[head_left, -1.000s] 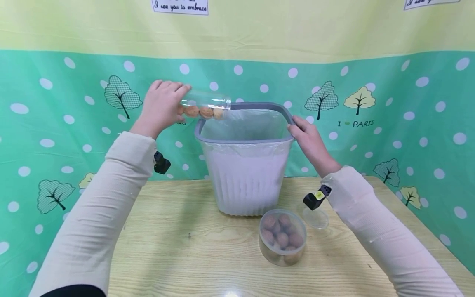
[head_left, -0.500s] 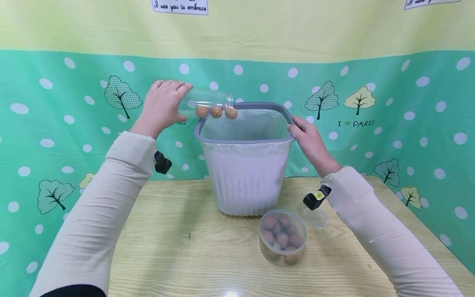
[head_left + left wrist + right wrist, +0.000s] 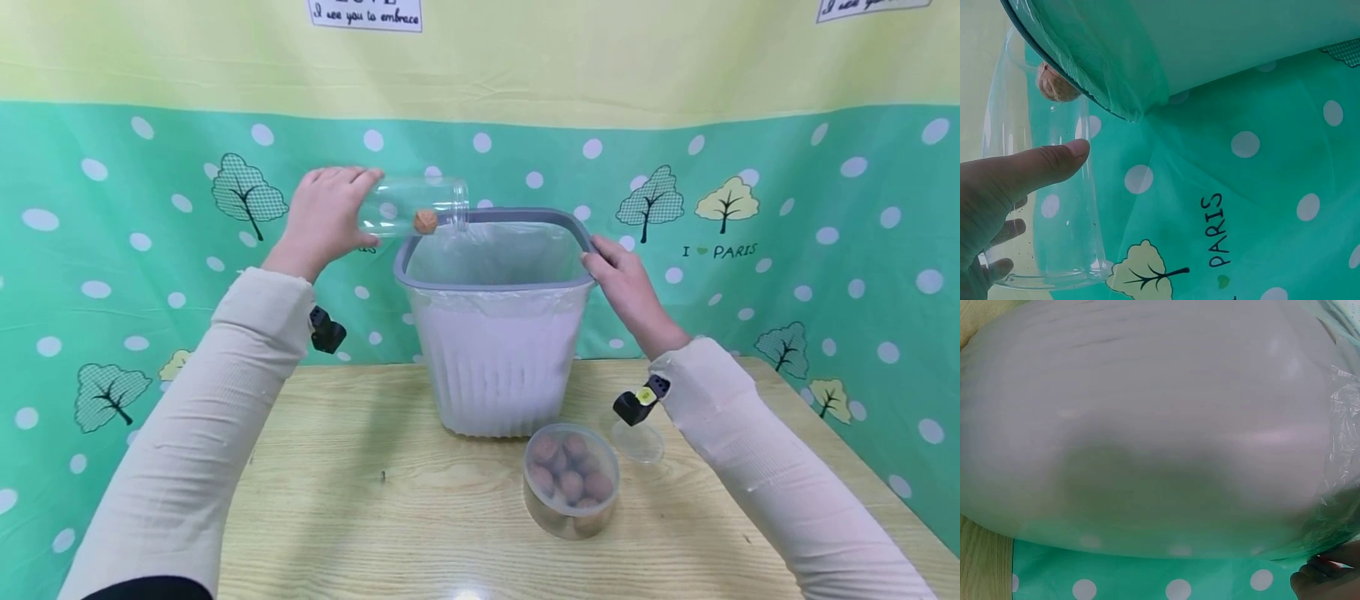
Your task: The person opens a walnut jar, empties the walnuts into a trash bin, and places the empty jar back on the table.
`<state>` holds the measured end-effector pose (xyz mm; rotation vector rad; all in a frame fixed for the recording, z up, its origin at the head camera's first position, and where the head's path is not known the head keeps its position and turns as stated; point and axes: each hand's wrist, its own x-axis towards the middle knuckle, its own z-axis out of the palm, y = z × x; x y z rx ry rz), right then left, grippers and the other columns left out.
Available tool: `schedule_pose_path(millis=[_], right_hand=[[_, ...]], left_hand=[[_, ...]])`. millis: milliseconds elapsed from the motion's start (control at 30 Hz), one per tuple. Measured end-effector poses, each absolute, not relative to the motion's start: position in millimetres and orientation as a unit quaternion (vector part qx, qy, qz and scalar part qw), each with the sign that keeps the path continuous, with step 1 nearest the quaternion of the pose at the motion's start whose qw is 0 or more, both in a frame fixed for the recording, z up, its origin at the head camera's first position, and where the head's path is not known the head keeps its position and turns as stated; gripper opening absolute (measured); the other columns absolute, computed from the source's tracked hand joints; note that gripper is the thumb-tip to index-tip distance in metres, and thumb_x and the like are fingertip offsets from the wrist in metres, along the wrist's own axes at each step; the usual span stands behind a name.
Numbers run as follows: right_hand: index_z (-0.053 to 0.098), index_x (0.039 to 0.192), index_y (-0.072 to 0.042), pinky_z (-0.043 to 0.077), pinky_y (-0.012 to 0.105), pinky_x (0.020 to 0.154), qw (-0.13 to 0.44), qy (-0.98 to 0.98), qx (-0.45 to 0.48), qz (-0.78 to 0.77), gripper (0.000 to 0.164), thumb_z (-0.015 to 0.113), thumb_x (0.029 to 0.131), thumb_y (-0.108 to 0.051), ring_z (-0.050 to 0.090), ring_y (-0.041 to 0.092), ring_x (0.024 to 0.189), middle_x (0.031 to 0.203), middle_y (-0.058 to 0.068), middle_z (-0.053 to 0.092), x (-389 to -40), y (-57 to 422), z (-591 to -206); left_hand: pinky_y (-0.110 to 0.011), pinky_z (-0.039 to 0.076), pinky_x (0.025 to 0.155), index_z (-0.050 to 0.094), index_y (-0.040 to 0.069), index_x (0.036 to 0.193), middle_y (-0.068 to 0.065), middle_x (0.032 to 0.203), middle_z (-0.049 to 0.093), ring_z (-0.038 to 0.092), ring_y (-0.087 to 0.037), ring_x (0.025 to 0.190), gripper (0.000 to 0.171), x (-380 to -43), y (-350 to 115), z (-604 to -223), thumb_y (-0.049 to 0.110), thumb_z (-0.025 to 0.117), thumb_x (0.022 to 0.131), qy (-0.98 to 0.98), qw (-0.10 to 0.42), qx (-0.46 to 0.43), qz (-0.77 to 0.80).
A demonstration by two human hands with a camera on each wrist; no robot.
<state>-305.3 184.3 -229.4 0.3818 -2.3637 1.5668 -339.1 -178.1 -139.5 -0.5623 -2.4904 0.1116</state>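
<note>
A person's left hand [image 3: 324, 215], fingers curled, grips a clear jar [image 3: 401, 194] tipped sideways — one walnut [image 3: 425, 222] inside, its mouth over a bag-lined bin [image 3: 502, 367]. The right hand [image 3: 628, 287] holds the bin's rim, fingers bent over it. On the desk [image 3: 337, 483] before the bin — a round tub [image 3: 545, 510] of brown balls, a clear disc [image 3: 641, 443] nearby.

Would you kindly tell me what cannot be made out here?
- Bin, inside bottom, head view: hidden by its front wall.
- Tub, number of nuts, head view: upper ones hide lower ones.
- Right hand, right wrist view: mostly cut off by lower-right corner.
- Dark speck, head view: too small to identify.
</note>
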Motion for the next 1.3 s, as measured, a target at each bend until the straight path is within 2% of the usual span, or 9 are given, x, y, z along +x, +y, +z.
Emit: schedule_pose_path(millis=[67,267,467,600,767,1067,1300], right_hand=[[0.031,0.147,-0.009,0.026,0.048,0.110,0.141,-0.817,0.133,0.543,0.056,0.043,0.097,-0.029,0.030,0.021,0.136,0.151,0.009,0.032,-305.2,184.2,-230.0],[0.038,0.145,-0.010,0.033,0.047,0.100,0.146,-0.814,0.137,0.546,0.053,0.043,0.097,-0.032,0.039,0.021,0.117,0.141,0.012,0.042,-305.4,184.5,-232.2],[0.040,0.144,-0.010,0.033,0.047,0.099,0.150,-0.811,0.145,0.547,0.052,0.042,0.097,-0.033,0.040,0.021,0.114,0.139,0.013,0.044,-305.4,185.4,-233.5],[0.037,0.145,-0.010,0.031,0.047,0.103,0.146,-0.812,0.142,0.547,0.053,0.043,0.097,-0.032,0.038,0.020,0.123,0.144,0.012,0.040,-304.9,185.1,-232.9],[0.029,0.148,-0.010,0.024,0.047,0.112,0.137,-0.816,0.135,0.545,0.057,0.043,0.097,-0.031,0.025,0.019,0.139,0.152,0.007,0.029,-304.3,184.9,-231.2],[0.030,0.148,-0.011,0.025,0.048,0.110,0.137,-0.816,0.137,0.545,0.057,0.043,0.097,-0.033,0.028,0.020,0.137,0.152,0.008,0.030,-304.7,184.9,-230.5],[0.031,0.148,-0.012,0.029,0.047,0.108,0.137,-0.817,0.134,0.544,0.057,0.043,0.097,-0.034,0.033,0.020,0.131,0.150,0.009,0.033,-306.0,185.9,-231.3]], left_hand=[[-0.055,0.029,0.106,0.039,0.003,0.141,-0.021,0.138,0.047,0.040,-0.041,0.127,0.088,-338.9,-177.5,-139.4,0.023,0.084,0.068,-0.934,0.285,-0.209,0.045],[-0.055,0.028,0.106,0.039,0.003,0.142,-0.022,0.138,0.046,0.040,-0.041,0.127,0.089,-338.4,-176.6,-139.4,0.024,0.084,0.069,-0.936,0.281,-0.206,0.050],[-0.055,0.028,0.106,0.038,0.003,0.142,-0.021,0.139,0.046,0.040,-0.041,0.127,0.089,-338.0,-174.7,-138.9,0.024,0.084,0.069,-0.936,0.280,-0.206,0.056],[-0.055,0.028,0.106,0.037,0.004,0.143,-0.021,0.139,0.045,0.039,-0.040,0.127,0.089,-337.0,-173.4,-138.6,0.024,0.084,0.070,-0.937,0.278,-0.203,0.061],[-0.053,0.029,0.105,0.039,0.004,0.142,-0.020,0.138,0.047,0.041,-0.039,0.126,0.089,-336.7,-173.1,-139.1,0.023,0.085,0.068,-0.931,0.290,-0.209,0.070],[-0.049,0.027,0.108,0.044,0.006,0.139,-0.017,0.136,0.050,0.043,-0.035,0.125,0.087,-337.4,-171.1,-138.1,0.019,0.087,0.064,-0.913,0.328,-0.223,0.099],[-0.049,0.023,0.112,0.044,0.007,0.138,-0.018,0.136,0.049,0.041,-0.036,0.127,0.083,-336.5,-167.4,-135.6,0.015,0.086,0.066,-0.906,0.338,-0.206,0.151]])
